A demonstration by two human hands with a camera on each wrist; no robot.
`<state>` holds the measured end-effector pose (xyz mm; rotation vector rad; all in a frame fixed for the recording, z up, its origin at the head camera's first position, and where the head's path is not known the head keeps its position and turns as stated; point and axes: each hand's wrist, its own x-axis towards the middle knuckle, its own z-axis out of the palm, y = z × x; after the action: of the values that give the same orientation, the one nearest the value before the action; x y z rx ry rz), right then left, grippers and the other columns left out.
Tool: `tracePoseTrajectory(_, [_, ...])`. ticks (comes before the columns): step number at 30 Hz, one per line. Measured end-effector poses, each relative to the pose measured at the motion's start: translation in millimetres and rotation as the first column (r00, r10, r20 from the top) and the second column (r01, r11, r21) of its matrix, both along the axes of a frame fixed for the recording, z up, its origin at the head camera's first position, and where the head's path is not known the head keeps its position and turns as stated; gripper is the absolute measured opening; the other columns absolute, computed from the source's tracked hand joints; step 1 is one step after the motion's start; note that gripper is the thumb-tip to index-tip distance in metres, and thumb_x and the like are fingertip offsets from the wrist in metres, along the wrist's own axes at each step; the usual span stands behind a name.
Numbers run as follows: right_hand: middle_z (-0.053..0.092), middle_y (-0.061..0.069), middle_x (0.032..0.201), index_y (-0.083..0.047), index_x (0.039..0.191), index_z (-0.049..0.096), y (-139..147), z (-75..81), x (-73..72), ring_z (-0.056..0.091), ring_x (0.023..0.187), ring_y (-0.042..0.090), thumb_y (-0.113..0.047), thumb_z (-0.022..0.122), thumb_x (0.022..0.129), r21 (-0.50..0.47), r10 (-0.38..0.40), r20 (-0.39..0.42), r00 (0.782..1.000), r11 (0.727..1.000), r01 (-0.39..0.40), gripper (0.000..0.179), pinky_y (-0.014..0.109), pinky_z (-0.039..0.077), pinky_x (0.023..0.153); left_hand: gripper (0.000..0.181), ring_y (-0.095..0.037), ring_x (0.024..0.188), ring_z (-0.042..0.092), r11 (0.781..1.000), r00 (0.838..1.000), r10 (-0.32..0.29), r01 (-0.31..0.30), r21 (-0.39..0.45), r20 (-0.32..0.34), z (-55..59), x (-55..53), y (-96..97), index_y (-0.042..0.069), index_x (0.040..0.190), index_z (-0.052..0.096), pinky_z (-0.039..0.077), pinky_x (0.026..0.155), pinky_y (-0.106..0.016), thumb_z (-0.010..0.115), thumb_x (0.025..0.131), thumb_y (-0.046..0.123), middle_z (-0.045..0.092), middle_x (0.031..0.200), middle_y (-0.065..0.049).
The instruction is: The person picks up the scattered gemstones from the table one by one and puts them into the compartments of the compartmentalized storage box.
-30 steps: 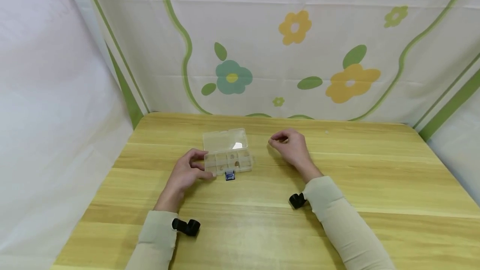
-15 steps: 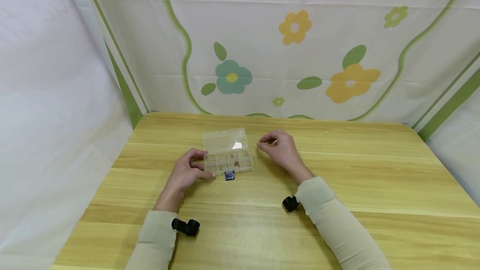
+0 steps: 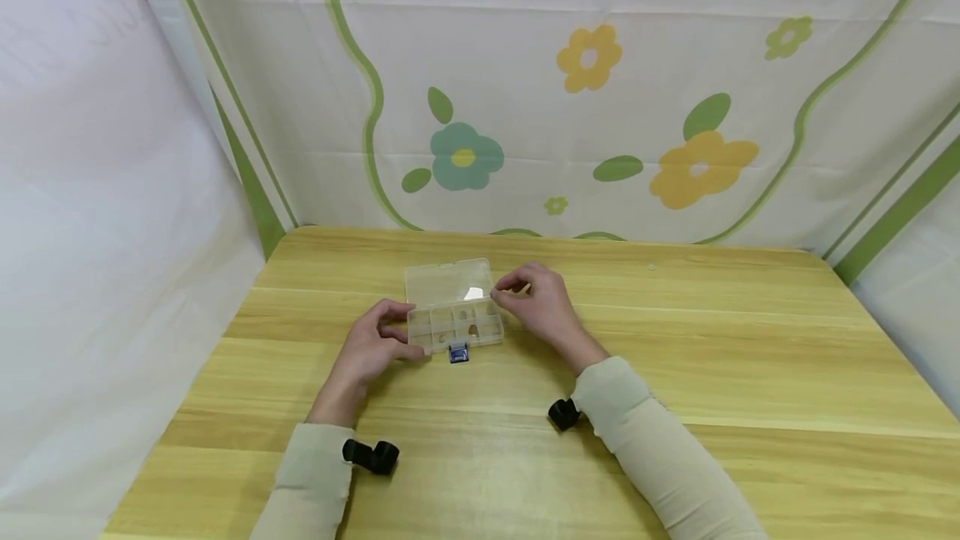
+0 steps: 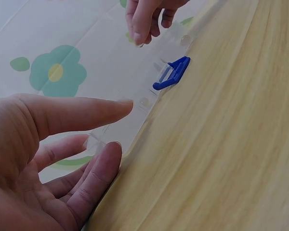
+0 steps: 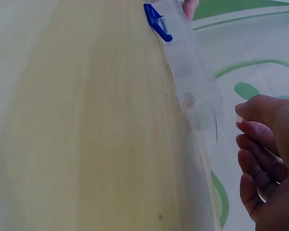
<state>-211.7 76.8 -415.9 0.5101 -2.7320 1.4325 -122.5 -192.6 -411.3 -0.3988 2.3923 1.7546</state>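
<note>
A clear plastic compartment box [image 3: 420, 330] lies on the table with its lid [image 3: 442, 283] swung back and its blue latch [image 3: 459, 352] facing forward. Several small round pieces, one brownish [image 3: 472, 330], sit in its compartments. At the box's left end, my left hand [image 3: 367, 342] holds it between thumb and fingers. My right hand [image 3: 543, 302] is over the box's back right corner. Its thumb and index finger pinch a small whitish piece [image 5: 239, 118], mostly hidden by the fingertips.
Under everything is a wood-grain table [image 3: 480, 465]. One more tiny pale piece [image 3: 651, 267] lies near its back edge, right of centre. A white curtain [image 3: 525, 107] with printed flowers hangs behind, and a white sheet [image 3: 112, 232] is at left.
My right hand has moved left from the table beside the box to its back right corner, still pinching. The left hand and the box have stayed put.
</note>
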Motion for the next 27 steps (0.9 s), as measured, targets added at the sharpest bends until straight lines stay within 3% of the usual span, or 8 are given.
tracePoseTrajectory(9, [0.073,0.001,0.105,-0.016,0.099,0.083,-11,-1.6,1.7,0.065,0.099,0.020,-0.020,0.082,0.095,-0.017,0.096,-0.013,0.995,0.995,-0.096,0.006,0.037,0.054,0.086,0.075,-0.028,0.110,0.063,1.000,1.000,0.001,-0.001,-0.006,0.004,-0.1,-0.5,-0.2,0.013,0.142,0.065,0.044,0.091,-0.034,0.092,0.074,-0.002,0.065,0.136,-0.015])
tracePoseTrajectory(20, [0.073,-0.002,0.101,-0.014,0.097,0.083,-21,-0.2,2.9,0.065,0.092,0.017,-0.019,0.083,0.092,-0.003,0.231,-0.037,0.972,0.973,-0.231,0.007,0.030,0.055,0.081,0.074,-0.028,0.110,0.063,1.000,1.000,0.002,-0.002,0.001,0.009,0.8,-1.2,-0.1,0.013,0.141,0.065,0.045,0.090,-0.034,0.093,0.074,-0.001,0.065,0.136,-0.014])
tracePoseTrajectory(27, [0.073,-0.004,0.100,-0.014,0.098,0.084,-28,-0.3,2.3,0.063,0.089,0.014,-0.018,0.084,0.093,0.026,0.272,-0.047,0.961,0.962,-0.271,0.006,0.029,0.052,0.080,0.072,-0.027,0.109,0.063,1.000,1.000,0.003,-0.003,0.000,0.008,0.3,-1.8,-0.2,0.013,0.140,0.066,0.045,0.089,-0.033,0.093,0.074,0.000,0.065,0.136,-0.014])
